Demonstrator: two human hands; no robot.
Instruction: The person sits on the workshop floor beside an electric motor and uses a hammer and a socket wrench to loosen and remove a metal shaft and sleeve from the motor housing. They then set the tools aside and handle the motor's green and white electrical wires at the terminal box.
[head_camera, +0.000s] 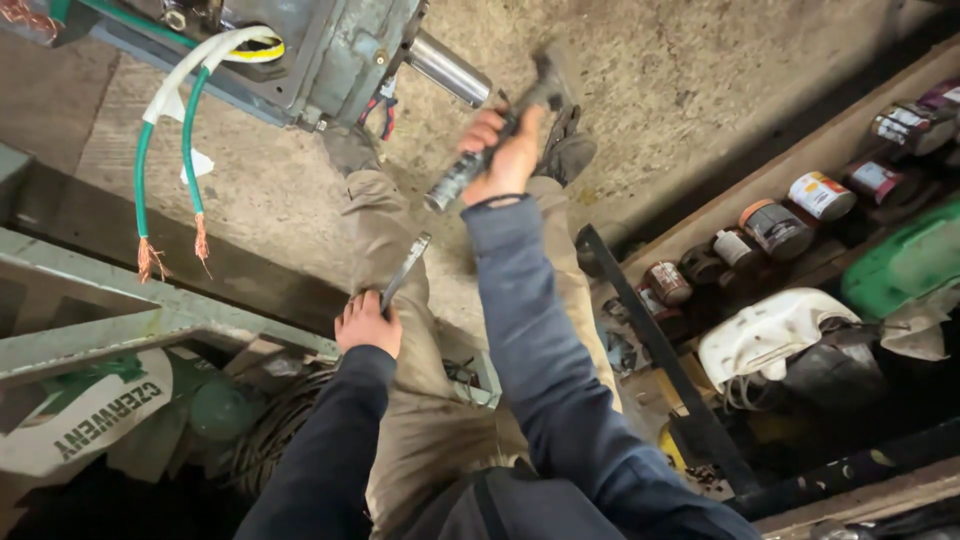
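Head view:
- A hammer (500, 135) is gripped in the right hand (505, 160), fingers clenched round the taped handle; the head is raised and blurred just beside the steel shaft (448, 68).
- That shaft sticks out of the grey-green machine housing (340, 50), which serves as the landmark here; the hammer head is to the right of the shaft's free end, close to it but apart.
- A flat metal bar (404, 272), perhaps a chisel or file, is grasped at its lower end by the left hand (367, 325), well below the housing and resting against the person's trouser leg, its tip pointing up toward the shaft.
- Two green cables (165, 150) with bare copper ends hang from the housing's left side.
- Tins and jars (775, 228) are lined on a wooden shelf far right of the housing, with a white plastic can (765, 335) below them.
- The step in hand is judged to be striking at the shaft end; the bar is not yet set in place.
- A next blow would call for a steady aim at the shaft end, with the left hand kept clear.
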